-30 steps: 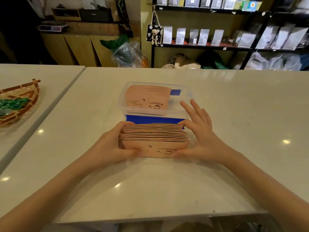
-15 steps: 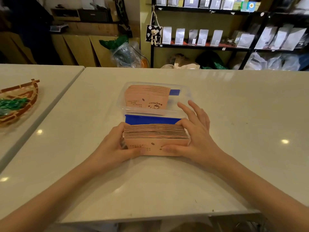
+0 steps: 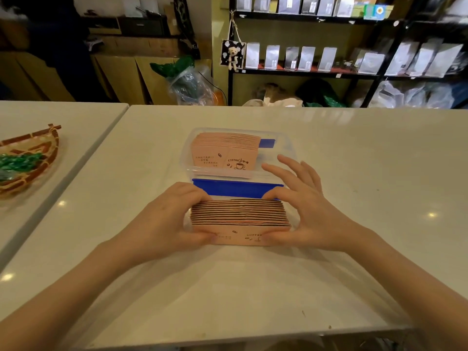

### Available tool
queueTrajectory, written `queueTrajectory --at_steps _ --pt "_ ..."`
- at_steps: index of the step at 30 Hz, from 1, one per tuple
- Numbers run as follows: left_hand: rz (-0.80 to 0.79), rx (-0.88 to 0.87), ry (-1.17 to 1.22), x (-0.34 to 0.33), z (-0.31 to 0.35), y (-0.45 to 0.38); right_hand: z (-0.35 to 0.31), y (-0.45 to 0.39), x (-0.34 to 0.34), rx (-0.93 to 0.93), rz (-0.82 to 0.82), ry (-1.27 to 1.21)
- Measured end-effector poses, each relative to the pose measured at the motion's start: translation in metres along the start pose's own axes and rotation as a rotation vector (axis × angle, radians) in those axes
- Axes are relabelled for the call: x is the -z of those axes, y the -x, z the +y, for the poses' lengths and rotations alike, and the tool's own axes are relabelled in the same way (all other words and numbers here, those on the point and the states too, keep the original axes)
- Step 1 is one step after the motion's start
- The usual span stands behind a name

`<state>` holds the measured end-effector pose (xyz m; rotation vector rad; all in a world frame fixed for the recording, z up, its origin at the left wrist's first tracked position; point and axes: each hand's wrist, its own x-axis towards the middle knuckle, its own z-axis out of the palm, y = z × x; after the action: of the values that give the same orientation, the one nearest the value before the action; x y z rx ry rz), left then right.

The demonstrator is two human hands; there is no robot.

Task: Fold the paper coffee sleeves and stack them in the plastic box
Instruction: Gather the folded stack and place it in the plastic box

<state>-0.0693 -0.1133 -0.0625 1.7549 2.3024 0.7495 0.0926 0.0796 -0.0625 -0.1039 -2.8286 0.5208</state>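
A near stack of coffee sleeves (image 3: 239,219) is gripped between the left hand (image 3: 168,219) and right hand (image 3: 307,211) on the tabletop (image 3: 354,160), before the plastic box (image 3: 285,145). Edges are best squared before lifting.

sleeve stack (image 3: 239,216) before box (image 3: 283,145), basket (image 3: 30,158) left

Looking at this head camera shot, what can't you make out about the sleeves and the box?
- Near stack of sleeves, head view: the ends and lower print hide behind the left hand and right hand.
- Sleeves in the plastic box: the small text is too tiny to read.
- Plastic box: its floor is hidden by the sleeves.
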Motion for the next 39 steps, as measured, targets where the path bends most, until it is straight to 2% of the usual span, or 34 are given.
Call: queueTrajectory --at_steps 4,9,13,17,21,26,33,39 --pt "-0.058 -0.075 -0.164 0.012 0.006 -0.010 -0.007 -0.008 0.010 0.081 -0.059 0.100" --pt "-0.150 -0.072 -0.156 0.047 0.018 -0.023 -0.011 -0.022 0.037 0.078 -0.074 0.016" --pt "0.026 -0.100 -0.156 0.079 0.028 -0.036 -0.014 -0.039 0.063 0.110 0.057 0.086" --pt "0.199 -0.138 -0.257 0.094 0.023 -0.054 -0.012 -0.059 0.073 0.099 0.219 0.172" --pt "0.273 -0.095 -0.326 0.090 0.005 -0.074 0.002 -0.081 0.063 0.057 0.281 0.204" --pt "0.123 0.043 -0.303 0.078 -0.014 -0.092 0.020 -0.097 0.043 0.005 0.206 0.151" --pt "-0.205 0.134 -0.440 0.067 -0.030 -0.111 0.035 -0.111 0.026 -0.062 -0.041 0.075" --pt "-0.335 0.182 -0.500 0.063 -0.037 -0.123 0.040 -0.120 0.018 -0.097 -0.149 0.114"
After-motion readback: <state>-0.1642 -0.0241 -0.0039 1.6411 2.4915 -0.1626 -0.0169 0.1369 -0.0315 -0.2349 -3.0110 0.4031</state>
